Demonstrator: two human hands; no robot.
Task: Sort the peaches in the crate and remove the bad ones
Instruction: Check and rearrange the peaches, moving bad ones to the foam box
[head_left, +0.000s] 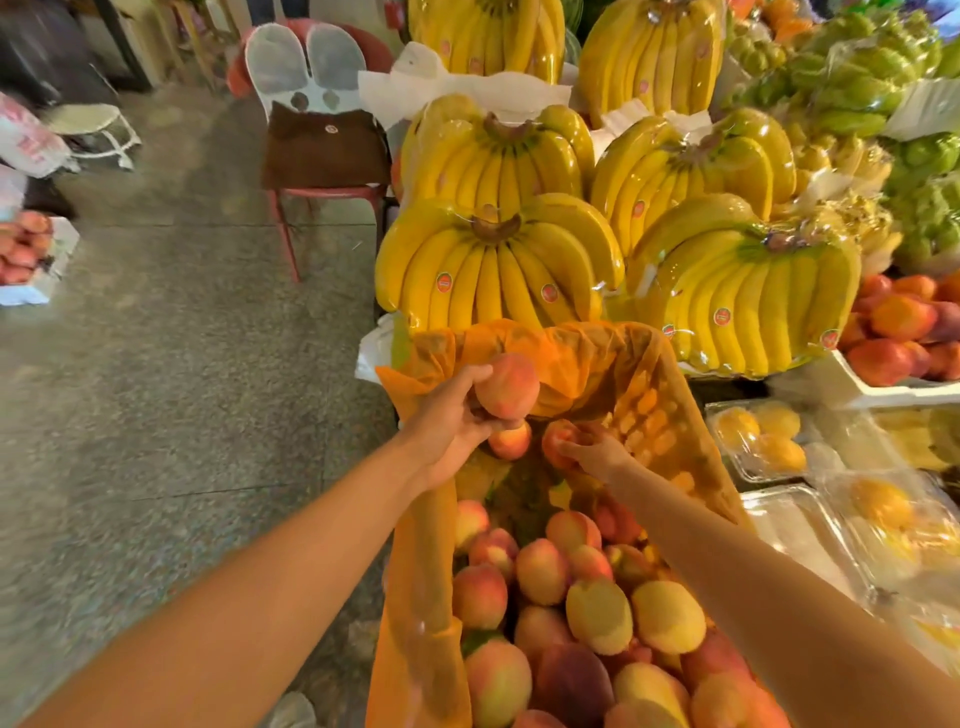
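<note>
A crate lined with orange plastic film (415, 597) holds several peaches (597, 613), pink, red and yellow, heaped toward me. My left hand (447, 426) reaches over the crate's far end and grips a pink-orange peach (506, 387); a second, smaller peach (511, 441) sits under its fingers. My right hand (597, 449) is beside it, fingers curled round a reddish peach (558, 441) low in the far end of the crate.
Wrapped banana bunches (498, 270) are stacked just beyond the crate. A white box of red-orange fruit (904, 332) and clear clamshell packs (763, 441) lie to the right. The speckled floor (182, 389), a red chair (322, 150) and another box of peaches (23, 249) lie left.
</note>
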